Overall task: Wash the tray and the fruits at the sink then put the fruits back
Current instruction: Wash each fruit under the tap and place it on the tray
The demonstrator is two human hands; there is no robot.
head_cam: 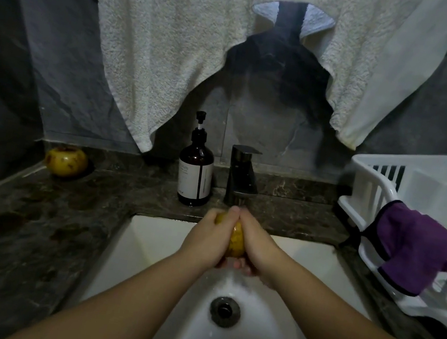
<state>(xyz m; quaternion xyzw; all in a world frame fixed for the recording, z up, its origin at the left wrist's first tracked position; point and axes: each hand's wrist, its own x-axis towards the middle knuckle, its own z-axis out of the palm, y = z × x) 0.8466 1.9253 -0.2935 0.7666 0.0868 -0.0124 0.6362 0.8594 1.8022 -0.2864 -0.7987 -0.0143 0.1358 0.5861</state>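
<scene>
Head view: the left hand [210, 236] and the right hand [255, 246] together grip a yellow fruit [236, 240], fingers curled around it, directly under the faucet [241, 176] and above the white sink [146, 245]. A second fruit [66, 161] rests on the dark countertop [31, 227] at far left, well apart. A soap bottle [195, 169] stands just beside the faucet.
</scene>
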